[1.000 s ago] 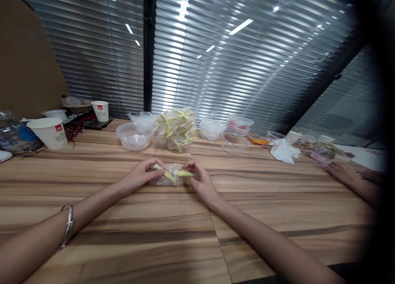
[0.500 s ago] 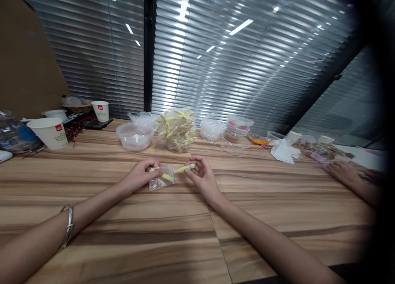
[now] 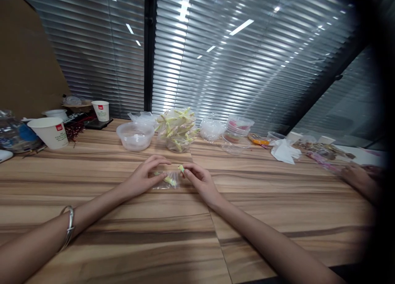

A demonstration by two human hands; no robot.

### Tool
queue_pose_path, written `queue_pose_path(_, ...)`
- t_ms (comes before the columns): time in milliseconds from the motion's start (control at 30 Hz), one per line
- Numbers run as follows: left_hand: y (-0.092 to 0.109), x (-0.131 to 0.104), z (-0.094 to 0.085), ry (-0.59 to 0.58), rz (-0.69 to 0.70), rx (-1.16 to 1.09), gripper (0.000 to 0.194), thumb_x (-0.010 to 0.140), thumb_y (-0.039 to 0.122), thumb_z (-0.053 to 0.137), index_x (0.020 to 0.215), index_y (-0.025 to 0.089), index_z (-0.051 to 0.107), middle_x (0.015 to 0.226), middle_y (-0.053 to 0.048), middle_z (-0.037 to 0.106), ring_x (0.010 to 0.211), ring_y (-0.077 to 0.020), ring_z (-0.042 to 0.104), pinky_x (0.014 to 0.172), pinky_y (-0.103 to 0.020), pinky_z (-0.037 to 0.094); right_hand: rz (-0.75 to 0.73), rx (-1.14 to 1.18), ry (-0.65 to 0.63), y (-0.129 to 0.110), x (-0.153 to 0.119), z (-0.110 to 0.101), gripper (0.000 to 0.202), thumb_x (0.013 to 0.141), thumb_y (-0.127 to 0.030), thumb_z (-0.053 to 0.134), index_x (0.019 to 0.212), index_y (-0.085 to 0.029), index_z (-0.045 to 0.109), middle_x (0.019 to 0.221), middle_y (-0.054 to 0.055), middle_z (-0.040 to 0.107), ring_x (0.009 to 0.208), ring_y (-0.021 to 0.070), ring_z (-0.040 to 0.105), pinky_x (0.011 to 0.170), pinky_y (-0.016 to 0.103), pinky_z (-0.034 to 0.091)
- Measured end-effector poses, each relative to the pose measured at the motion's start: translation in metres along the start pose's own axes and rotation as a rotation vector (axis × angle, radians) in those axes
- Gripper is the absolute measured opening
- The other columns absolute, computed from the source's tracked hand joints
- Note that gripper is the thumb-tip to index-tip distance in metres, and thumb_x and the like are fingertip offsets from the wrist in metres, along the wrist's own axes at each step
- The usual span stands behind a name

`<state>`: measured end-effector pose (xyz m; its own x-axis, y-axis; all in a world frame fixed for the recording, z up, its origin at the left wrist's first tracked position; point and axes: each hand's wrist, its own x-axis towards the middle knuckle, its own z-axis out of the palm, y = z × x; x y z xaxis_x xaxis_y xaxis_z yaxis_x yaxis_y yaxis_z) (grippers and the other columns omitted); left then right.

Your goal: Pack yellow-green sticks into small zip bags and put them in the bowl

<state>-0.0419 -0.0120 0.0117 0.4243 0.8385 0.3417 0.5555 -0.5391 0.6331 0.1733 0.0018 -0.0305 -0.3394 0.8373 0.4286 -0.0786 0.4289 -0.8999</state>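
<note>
Fingers of both my hands meet over the wooden table. Behind them stands a clear bowl and a heap of filled bags. My left hand lies curled on the small clear bag, pinning it flat. My right hand pinches a yellow-green piece at the bag's mouth.

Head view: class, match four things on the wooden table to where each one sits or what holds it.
Things:
1. small clear bag
2. yellow-green piece
3. paper cup
4. white tissue

Places:
A. far right, by the other person's hand
B. pinched in the right hand
C. far left of the table
D. under the left hand

Pairs: 1-D, 2-B, 3-C, 4-A
</note>
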Motion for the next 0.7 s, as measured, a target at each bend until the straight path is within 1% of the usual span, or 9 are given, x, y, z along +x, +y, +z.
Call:
queue_pose_path(133,0.0068,-0.0027,-0.0006,-0.014,0.073,0.003,0.027,0.083,0.035,0.049,0.105,0.024,0.059,0.11,-0.003,0.053,0.107,-0.0131,0.048,0.098,-0.025,0.037,0.002,0.021,-0.131,-0.0026,-0.0027,0.0036,0.029,0.084,-0.035,0.05,0.106,-0.017,0.054,0.093,0.005,0.058,0.082,0.0084,0.053,0.074,0.021,0.043)
queue_pose_path(233,0.0087,-0.0047,0.0,-0.04,0.102,0.012,0.024,0.083,0.034,0.049,0.099,0.022,0.062,0.104,-0.004,0.056,0.1,-0.0124,0.051,0.092,-0.024,0.04,0.007,0.041,-0.175,-0.0037,-0.0042,0.0059,0.028,0.084,-0.035,0.05,0.105,-0.016,0.052,0.091,0.005,0.057,0.078,0.0076,0.052,0.068,0.019,0.042)
queue_pose_path(333,0.0089,-0.0058,0.0005,-0.03,0.122,0.032,0.021,0.083,0.033,0.05,0.095,0.021,0.063,0.1,-0.003,0.057,0.096,-0.0112,0.053,0.088,-0.022,0.041,0.025,0.047,-0.219,-0.0053,-0.0057,0.0067,0.028,0.084,-0.035,0.049,0.105,-0.016,0.051,0.088,0.005,0.057,0.073,0.0064,0.051,0.063,0.017,0.04)
queue_pose_path(467,0.0082,-0.0054,0.0003,-0.047,0.113,0.024,0.02,0.083,0.033,0.05,0.091,0.022,0.064,0.098,-0.002,0.057,0.094,-0.0095,0.053,0.087,-0.021,0.041,0.018,0.04,-0.245,-0.0068,-0.0068,0.0066,0.027,0.085,-0.034,0.048,0.105,-0.017,0.051,0.088,0.004,0.056,0.069,0.0055,0.05,0.058,0.016,0.039)
queue_pose_path(700,0.0068,-0.0044,0.0004,-0.086,0.076,-0.006,0.02,0.083,0.035,0.051,0.089,0.02,0.062,0.095,-0.002,0.059,0.091,-0.0101,0.054,0.085,-0.021,0.041,-0.019,0.017,-0.265,-0.0054,-0.0065,0.0069,0.024,0.086,-0.031,0.047,0.104,-0.015,0.052,0.089,0.004,0.057,0.072,0.0053,0.053,0.063,0.016,0.041)
